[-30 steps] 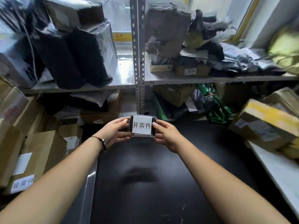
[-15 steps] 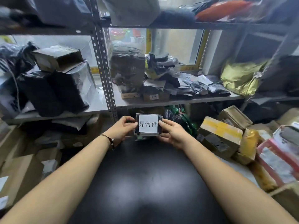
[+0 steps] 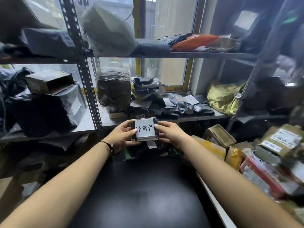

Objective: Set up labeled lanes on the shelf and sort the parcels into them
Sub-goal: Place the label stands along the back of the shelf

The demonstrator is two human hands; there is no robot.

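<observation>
Parcel storeroom, courier-depot type. Slotted-angle steel shelving (image 3: 85, 89) in tiers, loaded with black poly mailers (image 3: 172, 106) and an orange mailer (image 3: 194, 41). Taped cartons (image 3: 279, 142) bearing printed shipping labels heaped at right. Yellow-framed window (image 3: 172, 71) behind the racks, daylight coming through.

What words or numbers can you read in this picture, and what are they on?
"异常件": on the white label card pinched between the left hand and the right hand.
"9244", faint: on a small brown box on the shelf behind.
Stickers on the parcels at right and on the black-wrapped parcel: too blurred to read.
</observation>
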